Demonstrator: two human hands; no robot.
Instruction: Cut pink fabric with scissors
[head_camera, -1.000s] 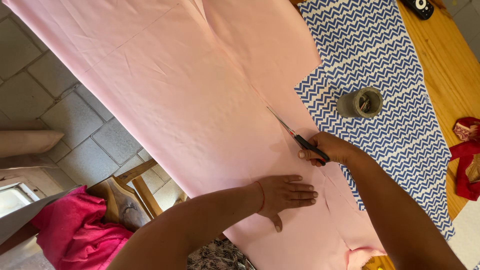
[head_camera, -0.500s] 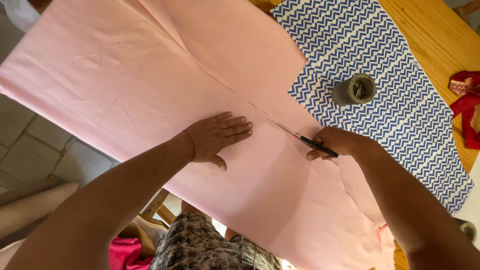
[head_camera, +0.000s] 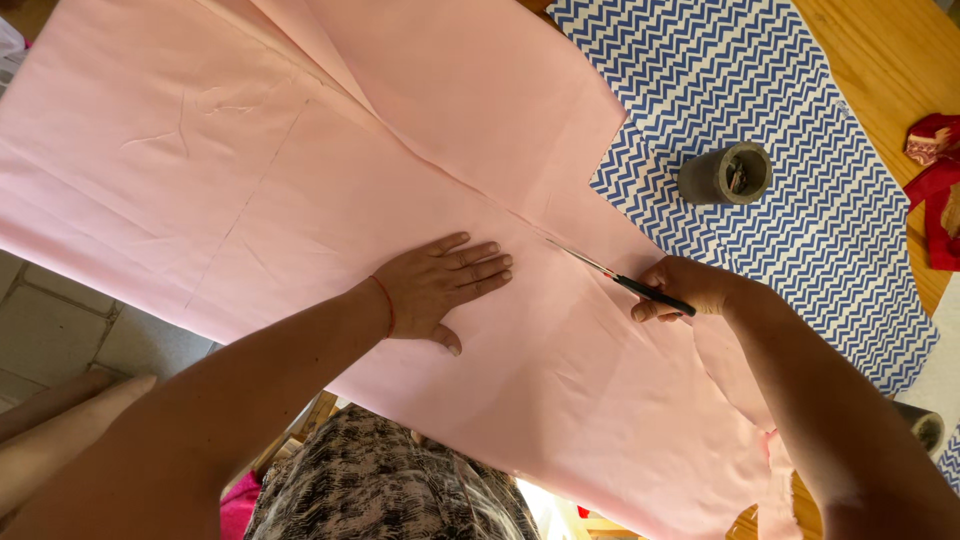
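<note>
A big sheet of pink fabric (head_camera: 300, 170) lies spread over the wooden table (head_camera: 880, 60), covering most of it and hanging past the near edge toward the tiled floor (head_camera: 50, 320). The person's left hand (head_camera: 440, 290) rests flat on the cloth near the middle of the sheet, fingers stretched out and slightly spread, palm down, gripping nothing, just pressing the fabric to the table. The right hand (head_camera: 685, 288) is closed around the dark handles of a pair of scissors (head_camera: 610, 275); the slim blades point away from it toward the left hand and lie right at a cut line in the pink cloth, tips a little short of the left fingertips. How far apart the blades stand is too fine to tell. Beyond the scissors, toward the far right of the table, a blue-and-white zigzag-patterned cloth (head_camera: 760, 110) lies flat, its edge tucked beside the pink sheet. A small grey cylindrical holder (head_camera: 727, 175) stands upright on that patterned cloth, with a few small items inside it. At the table's right edge lies a scrap of red fabric (head_camera: 935, 180). A faint straight line runs across the pink cloth toward the far left corner.
</note>
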